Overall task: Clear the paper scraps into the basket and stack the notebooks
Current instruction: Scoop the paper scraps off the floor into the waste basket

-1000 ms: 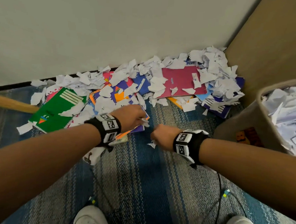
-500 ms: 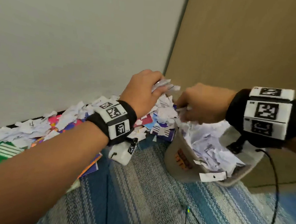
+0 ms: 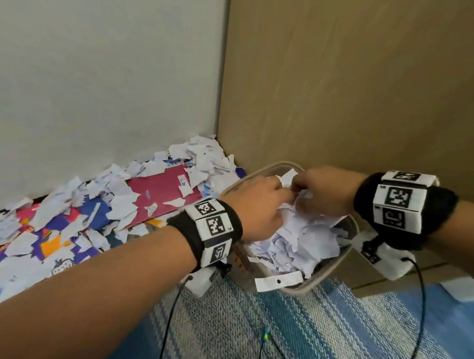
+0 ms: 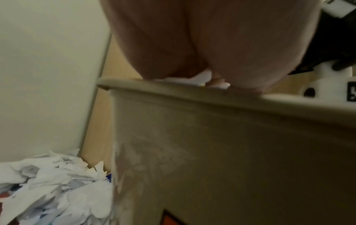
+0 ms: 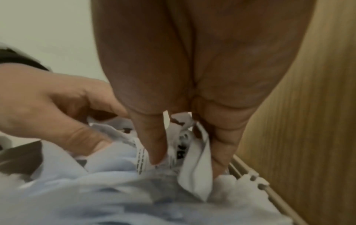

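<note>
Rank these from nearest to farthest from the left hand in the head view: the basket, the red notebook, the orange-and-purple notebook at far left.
Measured from the left hand:
1. Basket: directly under the hand, which is over its paper heap.
2. Red notebook: on the floor just left of the basket, strewn with scraps.
3. Orange-and-purple notebook: far left, half buried in scraps.

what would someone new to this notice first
Both hands, left hand and right hand, meet over a beige basket heaped with paper scraps, right fingers pinching some. Left of it, scraps bury colourful notebooks along the wall.
</note>
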The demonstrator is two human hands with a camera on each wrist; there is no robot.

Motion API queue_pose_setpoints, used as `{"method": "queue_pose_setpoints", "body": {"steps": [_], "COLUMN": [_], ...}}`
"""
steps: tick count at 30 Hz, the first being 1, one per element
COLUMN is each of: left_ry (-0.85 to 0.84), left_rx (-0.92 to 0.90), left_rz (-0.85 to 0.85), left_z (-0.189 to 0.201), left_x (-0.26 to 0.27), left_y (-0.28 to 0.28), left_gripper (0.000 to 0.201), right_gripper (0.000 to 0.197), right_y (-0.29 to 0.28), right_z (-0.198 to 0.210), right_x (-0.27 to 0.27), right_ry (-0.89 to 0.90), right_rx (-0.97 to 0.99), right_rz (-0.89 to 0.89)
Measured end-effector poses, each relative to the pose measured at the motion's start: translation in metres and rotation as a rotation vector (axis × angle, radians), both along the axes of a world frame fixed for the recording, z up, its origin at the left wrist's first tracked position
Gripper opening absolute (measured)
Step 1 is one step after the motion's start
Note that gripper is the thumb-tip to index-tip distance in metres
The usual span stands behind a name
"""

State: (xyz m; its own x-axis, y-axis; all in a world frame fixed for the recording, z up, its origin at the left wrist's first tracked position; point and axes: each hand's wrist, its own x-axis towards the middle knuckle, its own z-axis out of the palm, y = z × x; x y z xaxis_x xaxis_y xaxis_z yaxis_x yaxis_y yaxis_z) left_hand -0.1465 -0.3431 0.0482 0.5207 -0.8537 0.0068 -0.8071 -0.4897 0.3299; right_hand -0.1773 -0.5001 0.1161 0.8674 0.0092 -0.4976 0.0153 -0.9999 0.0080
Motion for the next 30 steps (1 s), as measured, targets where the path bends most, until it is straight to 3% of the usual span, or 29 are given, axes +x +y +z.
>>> {"method": "queue_pose_setpoints", "body": {"steps": [4,10,16,19,24,30], "left_ry": [0.108,0.133,0.053,0.014,0.127,-0.068], "left_rx": [-0.042,-0.203,0.091,0.188,0.155,0.149], "left_rz": [0.016,0.029,-0.238,-0.311,-0.317,-0.239], "left_z": [0.012,0.030,0.031,0.017,0.007,0.005], "left_x": [-0.002,0.001,-0.016,-0.031,-0.026,-0.025], "left_y": [0.007,0.024,0.033,0.027,0.021,0.005], "left_gripper": [0.066,0.060,0.074,0.065,0.037,0.030], "right_gripper": [0.009,0.032,0.030,0.029,0.025,0.024], "right_y": [-0.001,-0.002,0.000,0.002,0.008,0.009], "right_z": [0.010,0.031,0.036,0.035,0.033,0.029], "right_x": [0.000,-0.003,-0.007,-0.006,-0.005,-0.001], "right_ry": [-0.014,-0.090,-0.209,-0.215,-0.218,-0.236], "right_rx": [-0.001,0.025,0.059,0.055,0.057,0.073], "right_rz": [0.018,-0.079,-0.118,-0.116,-0.090,-0.067]}}
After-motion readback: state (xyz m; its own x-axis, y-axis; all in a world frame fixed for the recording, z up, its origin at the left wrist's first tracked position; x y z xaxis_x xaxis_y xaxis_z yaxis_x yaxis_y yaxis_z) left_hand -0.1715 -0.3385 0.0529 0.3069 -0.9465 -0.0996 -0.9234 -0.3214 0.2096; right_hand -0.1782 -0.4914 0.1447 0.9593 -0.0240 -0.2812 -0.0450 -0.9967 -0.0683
